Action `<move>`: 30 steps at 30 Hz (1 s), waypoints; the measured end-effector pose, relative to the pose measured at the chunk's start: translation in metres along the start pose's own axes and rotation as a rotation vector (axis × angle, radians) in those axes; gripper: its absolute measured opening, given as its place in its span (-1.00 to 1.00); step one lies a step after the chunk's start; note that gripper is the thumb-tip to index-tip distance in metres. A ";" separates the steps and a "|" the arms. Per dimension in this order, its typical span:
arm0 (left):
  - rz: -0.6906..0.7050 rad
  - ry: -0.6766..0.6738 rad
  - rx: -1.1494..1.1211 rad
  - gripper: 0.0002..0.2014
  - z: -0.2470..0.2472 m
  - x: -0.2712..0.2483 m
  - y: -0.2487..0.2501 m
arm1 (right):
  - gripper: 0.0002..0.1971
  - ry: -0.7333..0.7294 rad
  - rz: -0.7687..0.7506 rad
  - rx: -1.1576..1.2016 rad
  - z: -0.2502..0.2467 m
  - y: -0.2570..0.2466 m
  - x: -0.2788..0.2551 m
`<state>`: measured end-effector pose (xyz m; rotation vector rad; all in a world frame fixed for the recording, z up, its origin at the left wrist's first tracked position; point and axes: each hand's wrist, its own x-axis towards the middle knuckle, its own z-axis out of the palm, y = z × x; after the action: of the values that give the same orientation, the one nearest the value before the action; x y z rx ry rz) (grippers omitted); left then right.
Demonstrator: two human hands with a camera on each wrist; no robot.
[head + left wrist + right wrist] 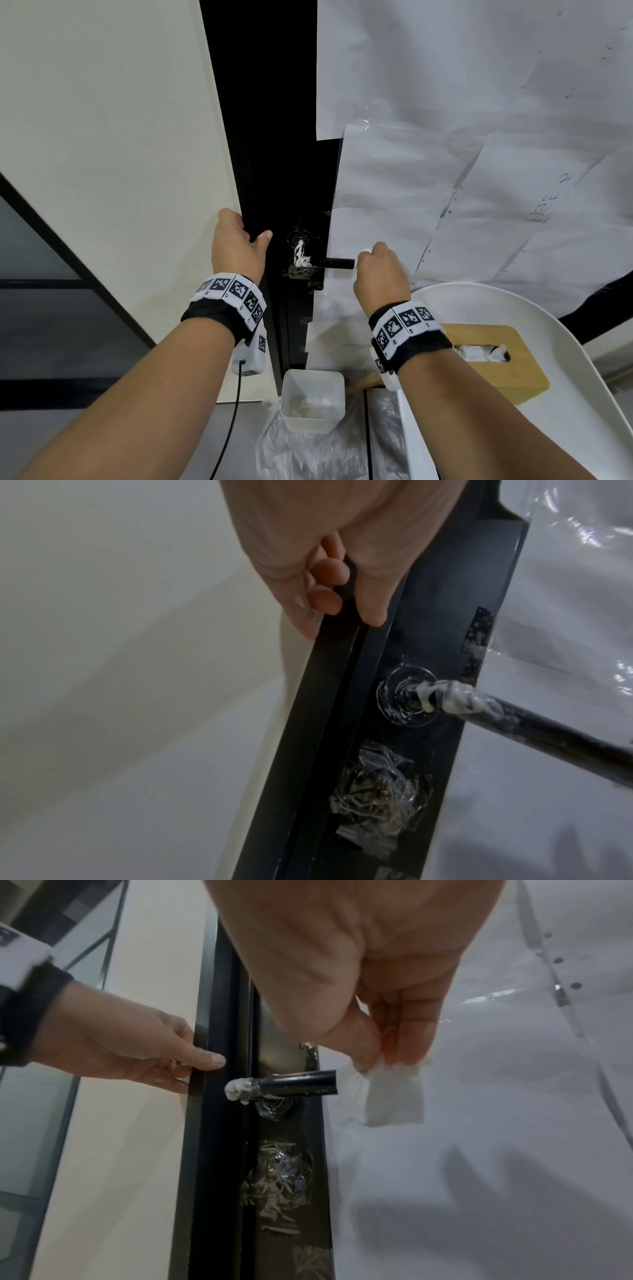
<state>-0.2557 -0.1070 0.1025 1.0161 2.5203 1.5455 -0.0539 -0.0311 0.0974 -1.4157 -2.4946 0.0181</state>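
A black door handle [337,263] sticks out to the right from a black door frame [274,137]; a white paste [301,257] smears its base near the round rosette [407,696]. My left hand [236,246] grips the frame's edge left of the handle, fingers [329,599] curled round the edge and thumb on the front. My right hand [380,270] pinches a small folded white tissue [394,1093] between thumb and fingertips, just right of the handle's free end [329,1081], apart from it.
White paper sheets [479,154] under clear film cover the door panel. Crumpled clear tape [277,1180] sticks to the frame below the handle. A small white bin [311,397] stands below, and a wooden tissue box [479,356] lies on a white chair [548,342] at right.
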 end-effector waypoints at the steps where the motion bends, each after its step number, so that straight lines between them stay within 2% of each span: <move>1: 0.000 -0.001 0.001 -0.61 0.000 0.000 0.000 | -0.82 -0.001 0.004 -0.017 -0.001 -0.002 0.000; 13: -0.015 -0.011 0.001 -0.61 -0.001 -0.001 0.002 | -0.76 -0.012 -0.249 0.090 0.009 -0.043 0.003; 18: -0.017 -0.011 0.004 -0.61 0.000 -0.001 0.001 | -0.76 -0.010 -0.229 0.143 0.007 -0.041 0.007; 25: -0.024 -0.008 0.002 -0.62 0.001 -0.001 0.002 | -0.76 -0.044 -0.301 0.201 0.012 -0.046 0.011; 28: -0.025 -0.008 0.007 -0.61 0.000 -0.002 0.002 | -0.63 -0.073 -0.335 0.196 0.014 -0.040 0.010; 30: -0.025 -0.009 0.005 -0.61 0.000 -0.002 0.002 | -0.61 -0.073 -0.319 0.205 0.011 -0.037 0.010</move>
<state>-0.2528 -0.1077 0.1033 0.9856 2.5224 1.5249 -0.0926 -0.0409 0.0940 -0.9444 -2.6601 0.2582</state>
